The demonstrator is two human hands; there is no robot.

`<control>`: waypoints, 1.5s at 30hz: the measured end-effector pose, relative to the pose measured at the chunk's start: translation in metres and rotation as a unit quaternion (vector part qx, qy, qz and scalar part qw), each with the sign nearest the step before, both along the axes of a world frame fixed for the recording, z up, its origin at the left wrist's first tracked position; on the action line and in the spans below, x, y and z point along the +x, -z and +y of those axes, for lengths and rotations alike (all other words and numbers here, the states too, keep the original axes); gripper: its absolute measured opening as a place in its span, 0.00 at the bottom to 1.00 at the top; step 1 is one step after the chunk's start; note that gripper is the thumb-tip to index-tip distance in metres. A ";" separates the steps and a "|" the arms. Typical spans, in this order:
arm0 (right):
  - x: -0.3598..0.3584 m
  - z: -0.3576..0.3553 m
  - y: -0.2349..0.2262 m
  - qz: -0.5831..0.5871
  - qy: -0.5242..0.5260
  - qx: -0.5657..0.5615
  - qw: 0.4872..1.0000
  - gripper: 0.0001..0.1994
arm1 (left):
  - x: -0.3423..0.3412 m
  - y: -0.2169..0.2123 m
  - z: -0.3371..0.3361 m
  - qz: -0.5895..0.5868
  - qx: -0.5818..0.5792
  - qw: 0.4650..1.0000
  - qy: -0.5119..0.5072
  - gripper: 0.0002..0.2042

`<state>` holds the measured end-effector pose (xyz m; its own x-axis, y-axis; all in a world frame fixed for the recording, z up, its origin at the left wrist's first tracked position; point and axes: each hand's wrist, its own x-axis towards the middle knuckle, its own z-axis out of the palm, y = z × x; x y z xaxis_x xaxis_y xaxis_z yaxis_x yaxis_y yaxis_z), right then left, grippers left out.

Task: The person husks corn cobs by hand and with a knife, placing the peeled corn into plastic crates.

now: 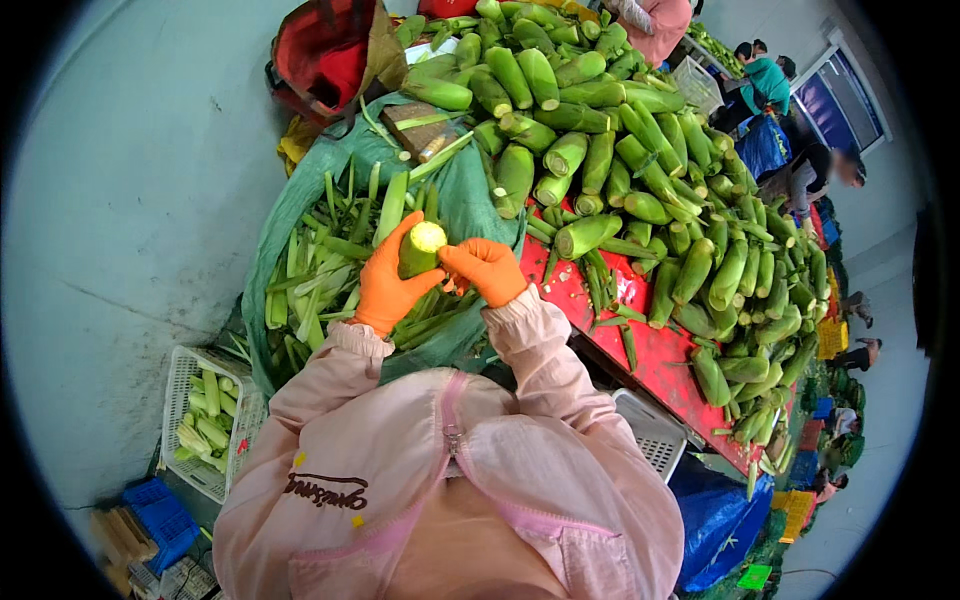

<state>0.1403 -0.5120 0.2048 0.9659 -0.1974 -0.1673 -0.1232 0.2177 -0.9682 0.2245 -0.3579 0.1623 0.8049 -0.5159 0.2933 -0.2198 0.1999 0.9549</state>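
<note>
The left hand point(385, 287), in a smooth, stretchy orange glove, has its thumb and fingers wrapped around a stubby green ear of corn point(417, 262) whose round, pale yellow cut end faces up. The right hand point(487, 271), gloved alike, has its fingers bent in against the right edge of that ear; whether they pinch a strip of husk or a small tool cannot be told. The ear is held above a wide-mouthed sack of woven teal-green plastic point(478, 205), its rim creased and slack, filled with long, ribbon-like green husk strips point(305, 285). A flat brown block point(420, 127) rests at the sack's far edge. To the right, a tapering heap of ribbed, leafy green corn ears point(690, 215) covers much of a shiny red tabletop point(645, 370), where loose husk scraps lie near the front edge. At lower left, a white perforated plastic basket point(203, 480) holds pale green pieces, with a blue plastic crate point(160, 525) nearby. A scuffed pale blue-grey wall point(130, 180) rises at left, and a person in a teal top point(767, 85) is among several people farther off at right.
</note>
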 end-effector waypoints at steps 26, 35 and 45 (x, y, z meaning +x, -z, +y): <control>0.042 0.120 0.014 -0.180 0.099 0.024 0.978 0.10 | 0.030 -0.002 0.083 0.242 -0.130 0.961 0.043 0.25; 0.054 0.123 0.001 -0.204 0.081 -0.145 0.965 0.06 | 0.034 0.019 0.077 0.295 -0.093 0.951 0.002 0.26; -0.025 0.095 0.039 -0.178 -0.042 0.278 0.943 0.06 | 0.169 0.059 0.134 0.428 -0.246 0.858 -0.142 0.36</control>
<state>0.1156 -0.4173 0.1655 0.9888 -0.0946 0.1150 0.1481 0.7086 -0.6899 0.3939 -0.2242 0.1029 0.9067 -0.2459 -0.3425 0.4133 0.6792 0.6065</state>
